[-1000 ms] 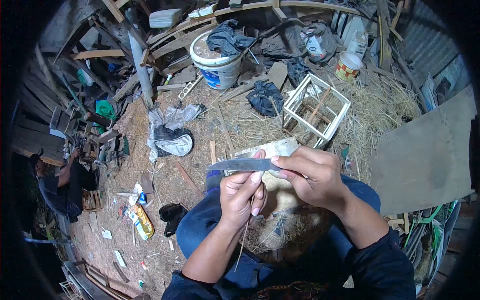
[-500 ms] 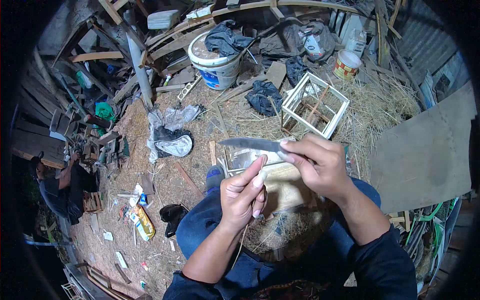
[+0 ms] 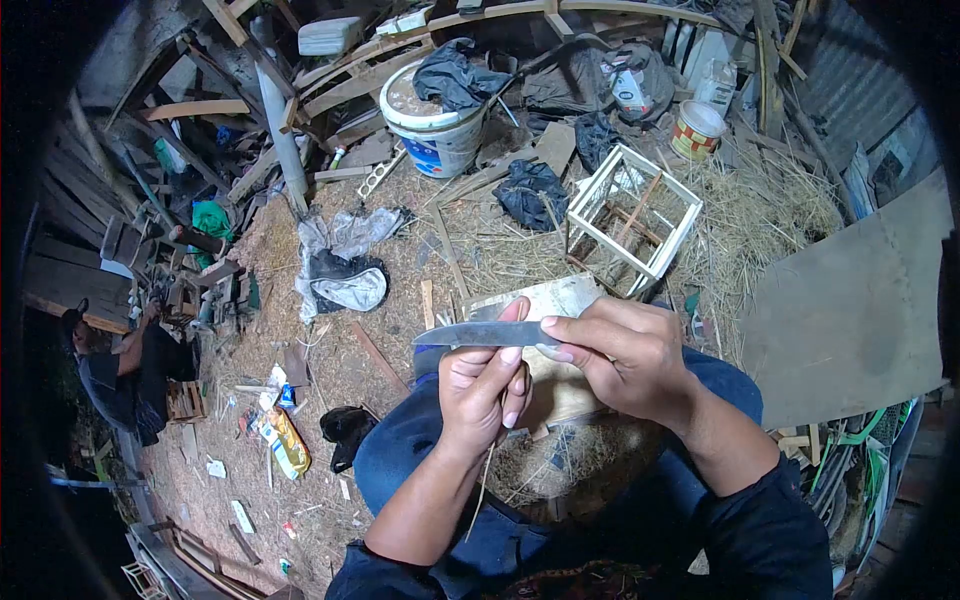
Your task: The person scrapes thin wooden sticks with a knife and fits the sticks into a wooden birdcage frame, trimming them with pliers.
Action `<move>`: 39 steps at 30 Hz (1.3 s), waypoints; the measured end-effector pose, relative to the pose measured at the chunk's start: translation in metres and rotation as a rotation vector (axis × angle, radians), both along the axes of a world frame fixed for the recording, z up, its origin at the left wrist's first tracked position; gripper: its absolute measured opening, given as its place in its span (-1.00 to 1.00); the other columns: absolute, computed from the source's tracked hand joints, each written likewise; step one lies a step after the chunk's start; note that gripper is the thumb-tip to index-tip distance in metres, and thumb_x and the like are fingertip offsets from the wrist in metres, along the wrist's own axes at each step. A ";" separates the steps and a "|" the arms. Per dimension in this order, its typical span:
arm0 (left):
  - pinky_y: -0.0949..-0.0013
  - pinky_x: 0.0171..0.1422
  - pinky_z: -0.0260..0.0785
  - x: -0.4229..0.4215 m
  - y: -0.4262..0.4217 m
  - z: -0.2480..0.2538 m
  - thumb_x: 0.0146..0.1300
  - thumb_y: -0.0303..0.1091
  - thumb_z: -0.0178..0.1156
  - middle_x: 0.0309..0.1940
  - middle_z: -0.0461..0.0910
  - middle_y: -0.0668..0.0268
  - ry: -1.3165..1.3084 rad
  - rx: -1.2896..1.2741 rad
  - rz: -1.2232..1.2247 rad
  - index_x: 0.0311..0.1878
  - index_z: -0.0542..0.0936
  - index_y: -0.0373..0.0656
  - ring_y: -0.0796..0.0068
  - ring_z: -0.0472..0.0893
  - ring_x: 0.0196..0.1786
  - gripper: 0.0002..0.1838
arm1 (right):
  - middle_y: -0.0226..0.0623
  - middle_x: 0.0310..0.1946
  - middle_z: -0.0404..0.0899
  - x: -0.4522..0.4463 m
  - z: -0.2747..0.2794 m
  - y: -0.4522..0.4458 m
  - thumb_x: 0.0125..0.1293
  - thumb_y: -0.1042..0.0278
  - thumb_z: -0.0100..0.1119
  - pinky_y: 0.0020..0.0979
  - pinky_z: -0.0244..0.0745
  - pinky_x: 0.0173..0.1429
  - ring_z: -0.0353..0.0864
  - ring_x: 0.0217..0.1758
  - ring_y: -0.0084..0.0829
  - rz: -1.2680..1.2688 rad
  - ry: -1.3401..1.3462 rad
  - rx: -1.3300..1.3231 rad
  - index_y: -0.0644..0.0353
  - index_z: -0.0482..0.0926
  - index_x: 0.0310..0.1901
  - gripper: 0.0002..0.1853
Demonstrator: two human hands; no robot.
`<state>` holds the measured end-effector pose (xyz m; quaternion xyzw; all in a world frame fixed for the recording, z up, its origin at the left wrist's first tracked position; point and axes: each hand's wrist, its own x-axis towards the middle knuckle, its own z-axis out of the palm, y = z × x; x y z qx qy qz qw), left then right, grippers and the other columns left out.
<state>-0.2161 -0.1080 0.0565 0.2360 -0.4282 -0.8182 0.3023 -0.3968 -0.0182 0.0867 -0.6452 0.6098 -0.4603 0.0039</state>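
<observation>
My right hand [image 3: 630, 358] pinches a knife [image 3: 465, 335] near the rear of its blade; the handle end is hidden in my fingers. The blade lies level, pointing left, across the fingers of my left hand [image 3: 483, 392]. Those fingers are closed on a thin strip [image 3: 481, 492], perhaps cane or wood, whose tail hangs down toward my lap. Its upper end is hidden behind the blade. Beneath both hands, between my knees, is a pale wooden board [image 3: 560, 392].
Beyond the board stands a small wooden-framed mesh cage [image 3: 650, 270] on straw. A large white bucket [image 3: 435, 140] and a smaller tub [image 3: 697, 130] are farther back. A flat sheet [image 3: 850, 310] lies to the right. Another person [image 3: 120, 370] sits at far left.
The knife has come down and left, from above the strip to across my left fingers. My right hand has lowered with it. My left hand still grips the strip.
</observation>
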 end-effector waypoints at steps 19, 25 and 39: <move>0.55 -0.68 0.15 0.003 0.005 0.001 0.62 -0.43 0.02 -0.56 0.44 0.44 0.139 0.011 -0.038 0.47 0.47 -0.29 0.70 0.28 -0.76 -0.57 | -0.31 -0.29 0.82 -0.036 -0.015 -0.010 0.28 0.38 0.46 -0.40 0.61 -0.34 0.79 -0.38 -0.38 -0.182 -0.185 -0.017 0.03 0.84 -0.04 -0.78; 0.55 -0.60 0.18 0.003 0.000 0.010 0.62 -0.41 0.10 -0.57 0.48 0.40 0.073 0.091 -0.021 0.49 0.47 -0.31 0.68 0.33 -0.72 -0.55 | -0.33 -0.47 0.66 -0.007 -0.001 -0.001 0.15 0.38 0.56 -0.31 0.52 -0.42 0.65 -0.52 -0.36 -0.055 -0.047 -0.041 0.04 0.84 -0.08 -0.73; 0.56 -0.63 0.14 -0.001 0.001 0.006 0.63 -0.39 0.04 -0.59 0.42 0.44 0.033 0.076 -0.026 0.53 0.40 -0.34 0.70 0.26 -0.75 -0.51 | -0.38 -0.51 0.63 -0.003 -0.001 -0.004 0.15 0.34 0.55 -0.29 0.51 -0.43 0.66 -0.50 -0.35 -0.048 -0.014 0.007 0.01 0.84 -0.11 -0.76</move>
